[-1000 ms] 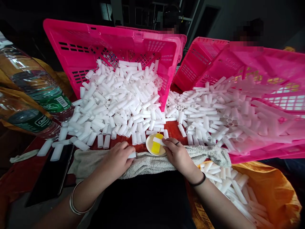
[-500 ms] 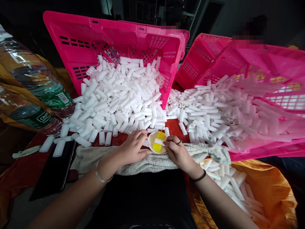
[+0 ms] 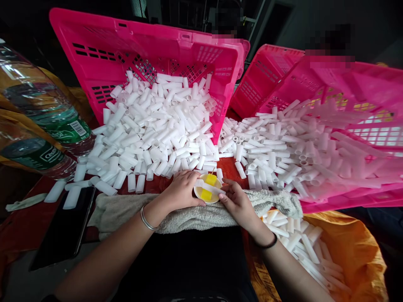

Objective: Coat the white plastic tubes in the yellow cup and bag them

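Observation:
A small round dish (image 3: 197, 192) with a yellow sponge (image 3: 206, 194) sits on a grey towel (image 3: 119, 209) in front of me. Both hands meet over it and together hold white tubes (image 3: 208, 187) end to end across the dish. My left hand (image 3: 181, 191) pinches the left end. My right hand (image 3: 236, 202) pinches the right end. Heaps of loose white tubes (image 3: 157, 126) lie just beyond the dish.
Tilted pink crates (image 3: 103, 50) spill tubes at back left and right (image 3: 362, 96). Two water bottles (image 3: 47, 113) lie at the left. A black phone (image 3: 63, 228) rests at lower left. An orange bag (image 3: 355, 247) with tubes sits at lower right.
My left hand moved right from the towel to the dish, bringing a tube to meet the one in my right hand. The tubes now lie across the dish.

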Motion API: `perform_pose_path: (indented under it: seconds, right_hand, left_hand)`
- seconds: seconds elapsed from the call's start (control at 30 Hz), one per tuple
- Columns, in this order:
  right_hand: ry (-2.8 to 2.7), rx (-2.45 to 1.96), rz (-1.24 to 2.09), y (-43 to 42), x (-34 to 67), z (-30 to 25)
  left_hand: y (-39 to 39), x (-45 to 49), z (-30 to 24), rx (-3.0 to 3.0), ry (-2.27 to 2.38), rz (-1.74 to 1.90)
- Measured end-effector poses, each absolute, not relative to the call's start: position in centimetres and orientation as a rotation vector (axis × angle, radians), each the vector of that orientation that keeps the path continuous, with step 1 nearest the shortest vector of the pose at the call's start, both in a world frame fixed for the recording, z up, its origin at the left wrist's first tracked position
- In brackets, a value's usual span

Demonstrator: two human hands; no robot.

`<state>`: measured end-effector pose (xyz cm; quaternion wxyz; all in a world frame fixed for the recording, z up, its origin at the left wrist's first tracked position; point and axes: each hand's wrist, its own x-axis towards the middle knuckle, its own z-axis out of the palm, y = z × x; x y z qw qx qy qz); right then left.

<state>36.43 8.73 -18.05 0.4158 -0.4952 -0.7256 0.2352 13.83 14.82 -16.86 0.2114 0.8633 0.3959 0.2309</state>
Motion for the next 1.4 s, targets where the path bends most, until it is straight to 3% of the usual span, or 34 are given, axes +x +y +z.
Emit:
perform_pose_path:
  seconds: [0.23,0.53,0.8,1.1,1.4]
  right_hand:
    - [-2.119,-1.103,0.1,8.6,37.1,-17.9]
    - [-2.138,-1.248,0.165,8.5,37.4,-17.4]
    - [-2.287,-1.164,-0.114,8.5,37.6,-17.1]
    - [-1.763,-1.131,0.466,8.0,36.7,-14.7]
    - [-1.973,-1.117,0.61,6.7,35.7,-10.1]
  left_hand:
    - [14.8,13.8,-17.3,2.425,1.122,0.643]
    - [14.8,13.7,-17.6,2.406,1.126,0.66]
    - [14.5,13.8,-17.1,2.461,1.152,0.589]
    - [13.7,12.5,-13.2,2.751,1.0,0.59]
    - [10.9,13.1,-10.7,2.992,0.944,0.695]
